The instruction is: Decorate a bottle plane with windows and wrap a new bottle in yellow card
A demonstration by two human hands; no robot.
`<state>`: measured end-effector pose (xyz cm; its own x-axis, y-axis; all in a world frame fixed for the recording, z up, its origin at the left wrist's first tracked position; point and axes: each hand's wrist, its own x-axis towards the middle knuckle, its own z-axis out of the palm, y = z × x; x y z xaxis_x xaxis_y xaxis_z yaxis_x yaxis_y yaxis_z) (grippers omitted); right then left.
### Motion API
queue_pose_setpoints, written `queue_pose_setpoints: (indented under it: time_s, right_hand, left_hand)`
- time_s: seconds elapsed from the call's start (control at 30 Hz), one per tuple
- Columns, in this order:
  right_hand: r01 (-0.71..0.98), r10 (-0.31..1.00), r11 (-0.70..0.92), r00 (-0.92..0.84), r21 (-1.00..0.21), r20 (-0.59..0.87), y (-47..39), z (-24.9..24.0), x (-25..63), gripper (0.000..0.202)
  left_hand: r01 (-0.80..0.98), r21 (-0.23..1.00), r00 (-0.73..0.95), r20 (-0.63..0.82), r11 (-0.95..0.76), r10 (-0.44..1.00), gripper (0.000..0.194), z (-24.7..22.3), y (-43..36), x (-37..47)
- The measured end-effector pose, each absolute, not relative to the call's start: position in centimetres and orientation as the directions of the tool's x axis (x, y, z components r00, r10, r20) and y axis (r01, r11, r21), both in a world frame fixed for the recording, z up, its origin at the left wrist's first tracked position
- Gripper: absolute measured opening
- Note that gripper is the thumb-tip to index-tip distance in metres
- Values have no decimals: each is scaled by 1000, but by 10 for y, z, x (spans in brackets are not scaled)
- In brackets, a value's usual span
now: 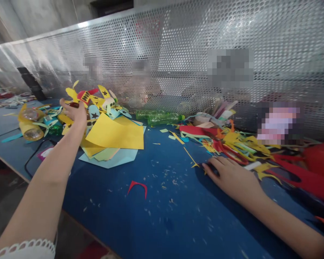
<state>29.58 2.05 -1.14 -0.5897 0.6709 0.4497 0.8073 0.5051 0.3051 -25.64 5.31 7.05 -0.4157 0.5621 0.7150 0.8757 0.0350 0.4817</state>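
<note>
My left hand [76, 110] reaches into a pile of paper-trimmed model planes at the back left. Its fingers curl around a dark red, rounded part of a red and yellow model plane [84, 95]; the grip is partly hidden. Beside that wrist is a stack of coloured paper with a yellow sheet [118, 133] on top. My right hand [232, 176] lies palm down on the blue table [164, 212], fingers loosely bent. Near its fingertips is a thin yellow paper strip [190, 156]. Other paper scraps [240, 142] heap behind this hand.
Green plastic bottles [164, 118] lie against the perforated metal screen [178, 54]. A yellow-wrapped bottle [31, 131] sits far left. A red paper offcut [137, 184] and small scraps lie mid-table. Red sheets [305, 176] are at the right. People show blurred beyond the screen.
</note>
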Motion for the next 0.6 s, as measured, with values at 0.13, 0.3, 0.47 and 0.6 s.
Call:
queue_pose_setpoints:
  time_s: [0.13,0.3,0.47,0.6]
  right_hand:
    - [812,682,499,-583,302,441,21,-12,297,35]
    - [825,710,482,-565,295,421,21,-13,296,34]
    - [839,741,460,-543,292,395,19,-11,295,35]
    - [844,748,459,-536,279,391,17,-10,294,34]
  left_hand:
    - [698,671,-709,599,251,371,79,69,44,-263]
    - [809,535,-583,683,242,440,68,70,42,-235]
    - [957,290,-197,635,6,747,26,71,82,-170]
    - [952,195,120,473,-237,873,29,53,115,-102]
